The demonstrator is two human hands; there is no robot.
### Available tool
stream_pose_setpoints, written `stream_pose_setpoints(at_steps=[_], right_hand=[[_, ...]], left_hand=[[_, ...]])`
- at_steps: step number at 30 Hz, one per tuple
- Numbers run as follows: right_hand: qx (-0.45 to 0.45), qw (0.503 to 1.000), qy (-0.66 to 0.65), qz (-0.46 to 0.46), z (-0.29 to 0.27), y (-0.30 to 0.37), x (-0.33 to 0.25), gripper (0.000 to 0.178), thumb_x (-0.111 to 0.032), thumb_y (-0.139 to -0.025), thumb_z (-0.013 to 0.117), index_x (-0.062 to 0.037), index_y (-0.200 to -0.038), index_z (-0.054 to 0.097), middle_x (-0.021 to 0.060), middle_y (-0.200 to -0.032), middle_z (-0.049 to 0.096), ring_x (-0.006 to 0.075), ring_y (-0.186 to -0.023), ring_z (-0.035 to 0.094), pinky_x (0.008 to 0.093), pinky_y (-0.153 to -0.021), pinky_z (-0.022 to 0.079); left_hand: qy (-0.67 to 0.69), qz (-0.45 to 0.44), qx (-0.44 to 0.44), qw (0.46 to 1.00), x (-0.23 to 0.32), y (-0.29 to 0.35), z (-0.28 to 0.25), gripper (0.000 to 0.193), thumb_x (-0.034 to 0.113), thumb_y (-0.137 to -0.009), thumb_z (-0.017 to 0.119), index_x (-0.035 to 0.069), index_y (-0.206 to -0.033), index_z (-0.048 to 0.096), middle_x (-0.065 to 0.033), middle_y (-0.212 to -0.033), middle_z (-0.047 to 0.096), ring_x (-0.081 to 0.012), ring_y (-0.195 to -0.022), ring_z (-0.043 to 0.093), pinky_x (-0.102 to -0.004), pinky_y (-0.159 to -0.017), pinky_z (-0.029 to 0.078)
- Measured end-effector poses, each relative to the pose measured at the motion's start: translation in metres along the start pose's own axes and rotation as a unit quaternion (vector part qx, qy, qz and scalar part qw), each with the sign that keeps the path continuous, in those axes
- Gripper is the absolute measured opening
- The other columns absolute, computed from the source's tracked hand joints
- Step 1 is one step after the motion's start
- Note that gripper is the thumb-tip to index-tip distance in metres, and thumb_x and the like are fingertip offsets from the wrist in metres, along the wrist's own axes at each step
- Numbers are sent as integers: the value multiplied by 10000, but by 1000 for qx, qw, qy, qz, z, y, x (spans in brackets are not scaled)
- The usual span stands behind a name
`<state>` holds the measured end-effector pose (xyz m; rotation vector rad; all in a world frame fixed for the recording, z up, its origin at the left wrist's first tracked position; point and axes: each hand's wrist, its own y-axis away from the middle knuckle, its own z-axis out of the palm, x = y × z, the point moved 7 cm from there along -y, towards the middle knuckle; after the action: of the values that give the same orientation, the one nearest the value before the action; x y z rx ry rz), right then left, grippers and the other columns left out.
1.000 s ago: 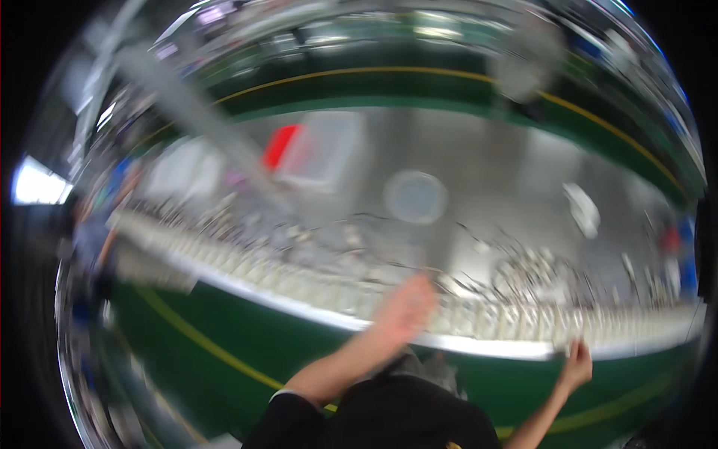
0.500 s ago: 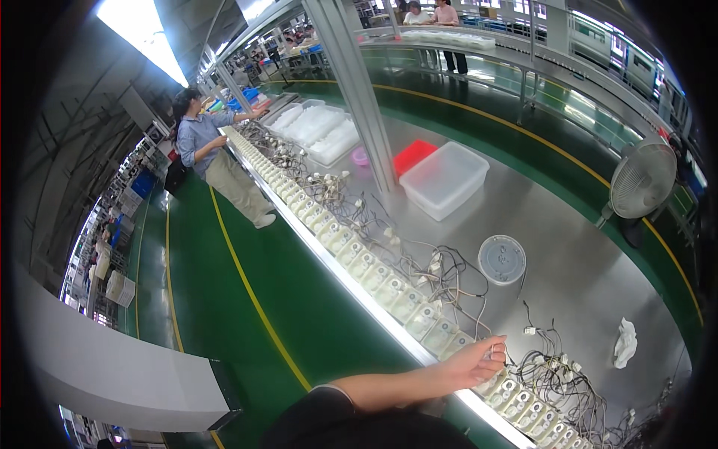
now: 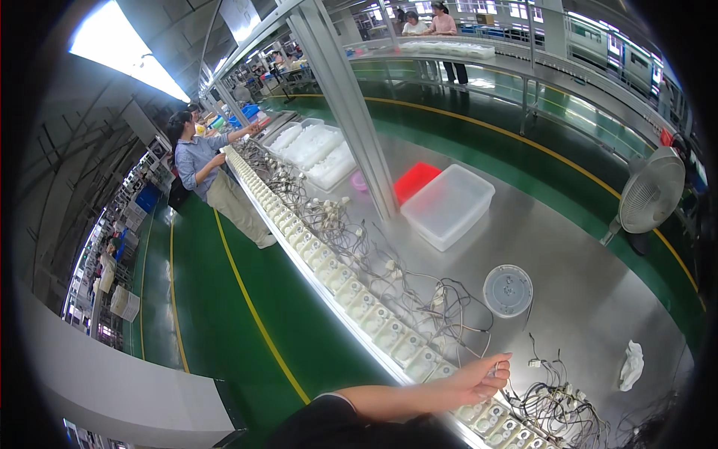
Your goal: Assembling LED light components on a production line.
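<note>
My left hand [image 3: 485,380] reaches in from the lower edge and hovers over a long row of pale, translucent box-shaped housings [image 3: 389,334] with round parts inside. Its thumb and fingers are pinched together, and a small pale bit shows between them, too small to name. Just beyond the fingers lies a tangle of dark and white cables with small white connectors [image 3: 557,408]. More loose cables [image 3: 449,299] spread along the far side of the row, one running close behind the hand. My right hand is out of view.
A round translucent lid [image 3: 508,290], a crumpled white cloth [image 3: 632,367], a clear plastic bin [image 3: 449,206] and a red bin [image 3: 416,182] lie on the metal table [image 3: 568,299]. A metal post [image 3: 344,112] rises from it. A co-worker [image 3: 206,161] stands farther along; a fan [image 3: 652,191] is at right.
The view has tilted, so the table and its contents sit lower in the picture. My left hand has moved slightly farther out over the table, its fingers still pinched.
</note>
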<state>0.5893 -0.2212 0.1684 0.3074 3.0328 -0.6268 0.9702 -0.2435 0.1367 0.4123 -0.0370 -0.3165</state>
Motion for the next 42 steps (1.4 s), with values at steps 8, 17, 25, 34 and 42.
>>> stream_pose_setpoints(at_steps=[8,17,25,34,42], right_hand=[[-6,1000,-1,13,1,-1,-3,312,-377,-776,661,-73,-796,730,121,-612,644,284,-475,592,372,-476,469],[-40,999,12,26,-2,0,6,279,-377,-757,677,-105,-787,735,93,-624,658,247,-518,626,362,-513,501],[-80,994,-68,27,-3,1,7,436,-490,-768,617,-76,-860,720,132,-693,669,294,-617,648,391,-599,515],[-338,881,-319,91,95,14,67,509,-456,-936,432,23,-1063,547,187,-995,653,262,-945,613,340,-871,446],[-160,947,-266,89,28,7,34,458,-472,-797,608,-45,-946,681,161,-833,678,310,-762,636,416,-751,477]], left_hand=[[-90,85,74,990,19,21,10,245,256,-903,556,127,-744,421,40,-646,400,-16,-419,290,-170,-326,162],[4,26,4,1000,-14,15,-13,236,249,-899,558,121,-746,432,39,-651,407,-23,-413,286,-177,-317,162],[-138,136,-2,981,-51,45,13,236,251,-901,553,120,-743,435,29,-645,410,-30,-414,291,-182,-321,155],[12,30,15,999,-104,29,-11,245,259,-911,530,115,-743,425,27,-637,393,-30,-414,285,-182,-329,175],[15,35,21,999,-116,37,-10,232,236,-904,538,118,-744,419,22,-660,398,-31,-419,290,-180,-329,188]])
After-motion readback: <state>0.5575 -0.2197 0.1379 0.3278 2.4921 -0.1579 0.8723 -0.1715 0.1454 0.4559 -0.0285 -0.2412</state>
